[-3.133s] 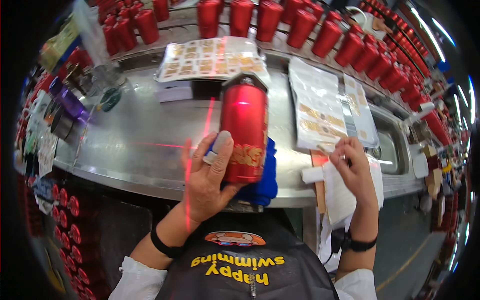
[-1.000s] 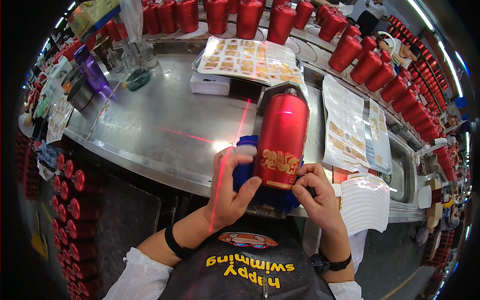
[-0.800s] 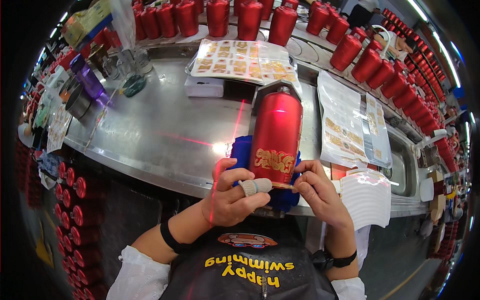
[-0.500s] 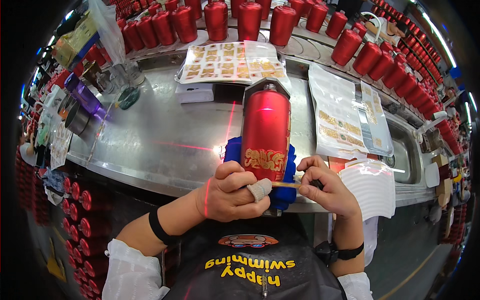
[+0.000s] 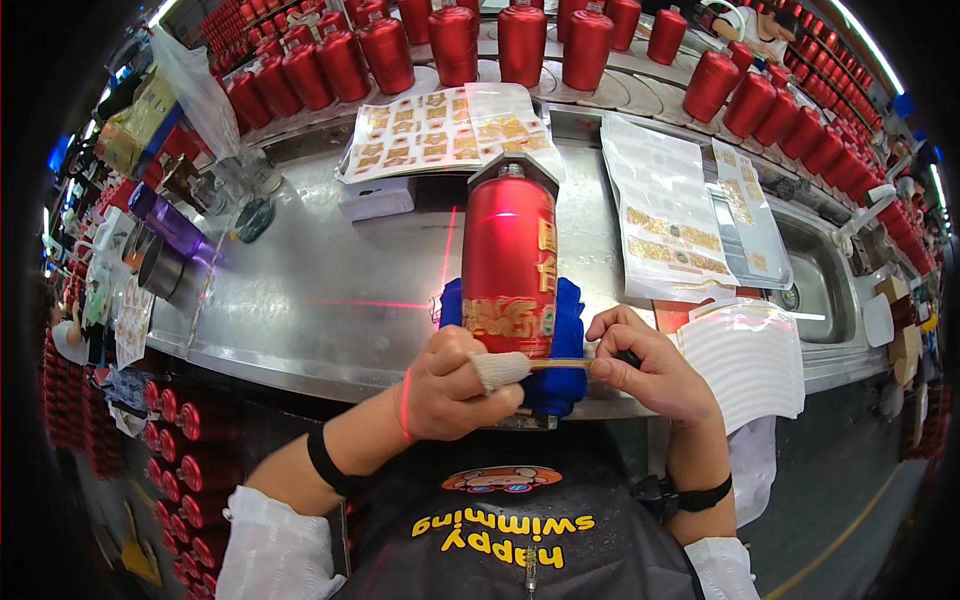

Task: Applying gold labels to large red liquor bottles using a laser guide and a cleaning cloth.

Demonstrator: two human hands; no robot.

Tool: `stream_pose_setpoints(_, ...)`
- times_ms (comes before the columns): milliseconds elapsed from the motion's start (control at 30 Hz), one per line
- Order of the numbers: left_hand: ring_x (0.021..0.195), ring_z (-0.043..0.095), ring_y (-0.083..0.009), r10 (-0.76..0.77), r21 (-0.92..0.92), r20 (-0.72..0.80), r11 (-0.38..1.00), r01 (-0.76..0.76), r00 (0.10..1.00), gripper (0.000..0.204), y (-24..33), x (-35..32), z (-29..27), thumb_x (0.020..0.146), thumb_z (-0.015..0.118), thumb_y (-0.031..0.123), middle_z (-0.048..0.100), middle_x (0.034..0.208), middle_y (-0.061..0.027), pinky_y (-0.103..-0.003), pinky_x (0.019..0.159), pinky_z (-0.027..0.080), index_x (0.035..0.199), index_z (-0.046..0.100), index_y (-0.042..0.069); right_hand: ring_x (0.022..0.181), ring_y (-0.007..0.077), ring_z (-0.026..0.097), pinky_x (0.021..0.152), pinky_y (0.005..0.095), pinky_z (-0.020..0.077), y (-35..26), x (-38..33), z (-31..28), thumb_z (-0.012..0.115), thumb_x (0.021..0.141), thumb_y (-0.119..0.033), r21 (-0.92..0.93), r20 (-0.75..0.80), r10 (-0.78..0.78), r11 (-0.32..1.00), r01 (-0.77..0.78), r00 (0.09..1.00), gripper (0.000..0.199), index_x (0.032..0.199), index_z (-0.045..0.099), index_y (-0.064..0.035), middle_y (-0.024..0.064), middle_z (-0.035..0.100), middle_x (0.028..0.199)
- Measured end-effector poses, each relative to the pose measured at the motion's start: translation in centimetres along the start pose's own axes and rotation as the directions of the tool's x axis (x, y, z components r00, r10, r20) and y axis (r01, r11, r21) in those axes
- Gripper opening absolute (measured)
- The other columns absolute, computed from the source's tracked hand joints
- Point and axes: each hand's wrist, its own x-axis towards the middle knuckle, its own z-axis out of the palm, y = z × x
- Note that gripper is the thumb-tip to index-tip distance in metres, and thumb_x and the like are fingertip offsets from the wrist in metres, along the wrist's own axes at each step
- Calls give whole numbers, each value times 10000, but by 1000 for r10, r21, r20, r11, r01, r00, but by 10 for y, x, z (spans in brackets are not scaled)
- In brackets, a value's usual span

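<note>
Here you are at the steel tabletop [image 5: 300,330], and the red bottle [image 5: 508,262] lies on its side dead centre, neck pointing away from you, cradled on a blue cloth pad [image 5: 560,345] at the near edge. A gold decal band [image 5: 500,318] wraps the end nearest you. Your left hand [image 5: 450,385] is curled in close below that end, one finger in a pale woven fingertip cover [image 5: 500,368], and that covered finger presses against a thin stick tool [image 5: 560,364]. Your right hand [image 5: 645,365] is closed in a pinch on the other end of the same stick, which lies level across the bottle's lower edge. So both hands are narrow and gripping, the stick spanning between them, just touching the bottle's base area; whether its tip sits on the decal itself I cannot tell.

A red laser line [image 5: 380,303] runs across the tabletop to the left of the bottle. Beyond the bottle lie sheets of gold stickers [image 5: 440,130], with more sticker sheets [image 5: 665,220] to the right. A stack of white ribbed paper [image 5: 745,360] sits just beside your right hand. Rows of red bottles [image 5: 520,40] stand along the far rim, well apart from your hands
</note>
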Motion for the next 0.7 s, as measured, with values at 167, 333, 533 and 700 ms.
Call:
stream_pose_setpoints(167, 864, 502, -161, -61, 11, -28, 998, 61, 998, 264, 3, -3, -1, 582, 738, 131, 595, 1136, 22, -311, 707, 427, 821, 652, 203, 970, 125, 459, 827, 263, 392, 1, -3, -5, 676, 903, -247, 31, 2, 71, 997, -71, 997, 245, 801, 578, -47, 47, 498, 1083)
stream_pose_setpoints(333, 835, 515, -157, 93, 93, 21, 991, -94, 995, 248, -3, 6, -2, 616, 732, 115, 594, 1129, 6, -302, 699, 426, 835, 654, 201, 947, 128, 464, 829, 263, 388, -2, -8, -8, 675, 893, -211, -2, 3, 12, 1000, -12, 1000, 214, 802, 572, -47, 51, 494, 1066)
stream_pose_setpoints(533, 841, 527, -150, 60, 51, 37, 997, -62, 997, 237, -2, 12, -9, 635, 723, 137, 593, 1088, 3, -295, 696, 426, 856, 654, 186, 923, 130, 462, 815, 258, 387, -7, -16, -14, 662, 893, -178, 26, 28, -38, 999, 37, 999, 189, 794, 570, -45, 47, 493, 1027)
stream_pose_setpoints(700, 818, 539, -157, 60, 52, 87, 997, -64, 994, 240, 0, 13, -7, 633, 718, 133, 607, 1063, -3, -298, 692, 434, 860, 653, 179, 919, 142, 468, 813, 264, 387, -3, -13, -13, 664, 887, -166, -58, 18, 1, 998, 0, 1000, 188, 790, 565, -39, 58, 503, 998)
